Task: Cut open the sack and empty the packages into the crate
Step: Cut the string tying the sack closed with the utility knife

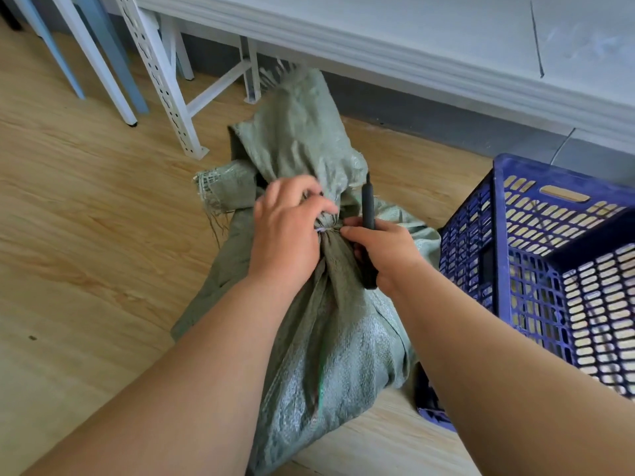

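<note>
A green woven sack [330,345] stands on the wooden floor, its neck bunched and bound by a pale tie [326,229]. My left hand [288,228] grips the gathered neck just above the tie. My right hand [381,252] holds a black cutter [368,207] with its tip pointing up, thumb touching the tie from the right. The blue plastic crate [498,214] sits on the floor to the right of the sack. The sack's contents are hidden.
White metal rack legs [165,91] and pale blue legs [65,56] stand at the back left. A grey-white table edge [412,56] overhangs the far side. Open wooden floor [86,218] stretches to the left.
</note>
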Tool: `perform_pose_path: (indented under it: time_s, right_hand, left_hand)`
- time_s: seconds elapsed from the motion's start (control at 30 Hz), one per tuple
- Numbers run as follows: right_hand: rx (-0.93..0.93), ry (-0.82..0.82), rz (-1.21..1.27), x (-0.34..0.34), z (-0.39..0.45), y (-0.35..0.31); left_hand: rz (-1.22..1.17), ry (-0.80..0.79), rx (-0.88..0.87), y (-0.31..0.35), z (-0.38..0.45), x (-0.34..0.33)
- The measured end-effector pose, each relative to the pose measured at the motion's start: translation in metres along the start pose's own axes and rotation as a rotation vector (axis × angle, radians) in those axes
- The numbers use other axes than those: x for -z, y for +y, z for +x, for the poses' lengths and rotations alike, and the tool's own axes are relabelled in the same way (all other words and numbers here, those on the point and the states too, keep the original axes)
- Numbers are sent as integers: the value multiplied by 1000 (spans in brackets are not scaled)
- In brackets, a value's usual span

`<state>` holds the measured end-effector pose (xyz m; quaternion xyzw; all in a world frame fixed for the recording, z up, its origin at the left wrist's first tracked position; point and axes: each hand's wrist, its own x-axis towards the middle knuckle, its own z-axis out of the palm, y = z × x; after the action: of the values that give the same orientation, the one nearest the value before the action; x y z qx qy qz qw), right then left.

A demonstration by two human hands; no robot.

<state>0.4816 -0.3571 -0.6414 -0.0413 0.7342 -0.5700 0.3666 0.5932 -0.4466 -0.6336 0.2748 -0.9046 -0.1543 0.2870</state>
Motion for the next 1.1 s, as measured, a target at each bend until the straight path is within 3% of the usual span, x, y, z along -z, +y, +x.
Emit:
perform_pose_path:
  time_s: [0.1, 0.23, 0.3, 0.4, 0.57, 0.73, 0.97, 1.1]
  right_hand:
    - [-10, 2, 140, 1, 1, 5]
    - [35, 23, 156, -4, -2, 5]
    - [75, 41, 157, -5, -4, 2]
    - [166, 68, 175, 0, -4, -5]
    - [196, 53, 142, 7, -6, -3]
    - [141, 46, 98, 7, -6, 0]
    - [147, 22, 41, 5, -15, 9]
    - [140, 18, -16, 6, -19, 14]
  left_hand:
    - [-15, -205, -82, 5, 4, 0]
    - [18, -259, 229, 11, 6, -1]
    - [39, -230, 278, 15, 7, -1]
    - [-11, -149, 283, 14, 11, 1]
    - [-40, -285, 305, 12, 10, 2]
    - [28, -262, 255, 15, 6, 4]
    - [298, -421, 298, 25, 2, -5]
    - [314, -444, 269, 21, -6, -12]
